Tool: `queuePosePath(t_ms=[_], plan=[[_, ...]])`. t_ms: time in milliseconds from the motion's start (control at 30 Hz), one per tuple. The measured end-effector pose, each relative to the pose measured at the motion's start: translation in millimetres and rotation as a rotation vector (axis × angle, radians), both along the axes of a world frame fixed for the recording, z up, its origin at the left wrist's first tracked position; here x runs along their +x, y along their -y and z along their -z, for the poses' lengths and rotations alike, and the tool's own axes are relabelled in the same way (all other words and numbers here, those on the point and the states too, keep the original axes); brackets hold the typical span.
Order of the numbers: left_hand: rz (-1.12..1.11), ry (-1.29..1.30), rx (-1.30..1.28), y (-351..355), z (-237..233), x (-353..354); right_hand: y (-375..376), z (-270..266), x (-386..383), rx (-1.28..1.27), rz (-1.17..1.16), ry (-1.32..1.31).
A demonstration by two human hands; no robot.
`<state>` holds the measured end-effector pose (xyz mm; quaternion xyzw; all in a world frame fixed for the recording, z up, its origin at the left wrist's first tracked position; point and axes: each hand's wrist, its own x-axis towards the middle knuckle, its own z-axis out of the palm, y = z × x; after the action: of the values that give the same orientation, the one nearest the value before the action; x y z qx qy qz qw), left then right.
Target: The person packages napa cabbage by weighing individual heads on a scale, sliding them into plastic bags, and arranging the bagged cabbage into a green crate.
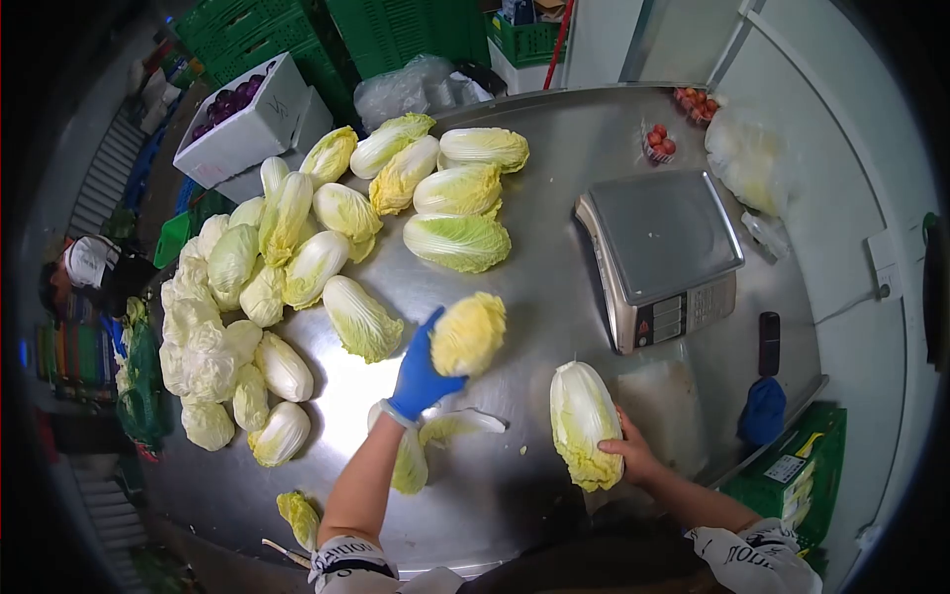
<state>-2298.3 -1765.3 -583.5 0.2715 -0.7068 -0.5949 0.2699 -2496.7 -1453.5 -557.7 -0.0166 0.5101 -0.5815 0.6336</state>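
In a blue glove, my left hand grips a yellowish napa cabbage over the middle of the steel table. My bare right hand is closed around the side of a longer, paler napa cabbage, its white base pointing away from me. Loose cabbage leaves lie on the metal below my left wrist. Just beyond that hand rests another napa cabbage. More of them, such as a greener one, spread across the back and left of the table.
A weighing scale stands to the right. Beside it are a dark phone-like device, a blue cloth-like bundle and a tub of red fruit. Wrapped pale heads pile up left. Beyond the left edge is another person.
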Motion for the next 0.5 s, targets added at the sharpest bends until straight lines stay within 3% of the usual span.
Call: queuePosePath(t_ms=[167, 267, 333, 367, 400, 433, 500], plan=[[0.305, 0.600, -0.740, -23, -22, -13, -11, -12, -11, -0.025, 0.067, 0.039], [0.599, 0.682, -0.733, -6, -15, -21, -42, 5, -17, -0.031, 0.093, 0.016], [0.641, 0.587, -0.442, 24, -16, -40, -52, 5, -23, -0.038, 0.104, 0.014], [0.492, 0.622, -0.275, 40, -28, -53, -53, -2, -23, 0.015, 0.120, 0.013], [0.330, 0.376, -0.249, 66, -8, -63, -55, -3, -25, 0.038, 0.122, 0.022], [0.064, 0.501, -0.589, 81, -18, -84, -58, -3, -26, 0.062, 0.123, 0.030], [-0.132, 0.422, -0.825, 125, -25, -130, -58, 0, -31, 0.092, 0.125, 0.041]])
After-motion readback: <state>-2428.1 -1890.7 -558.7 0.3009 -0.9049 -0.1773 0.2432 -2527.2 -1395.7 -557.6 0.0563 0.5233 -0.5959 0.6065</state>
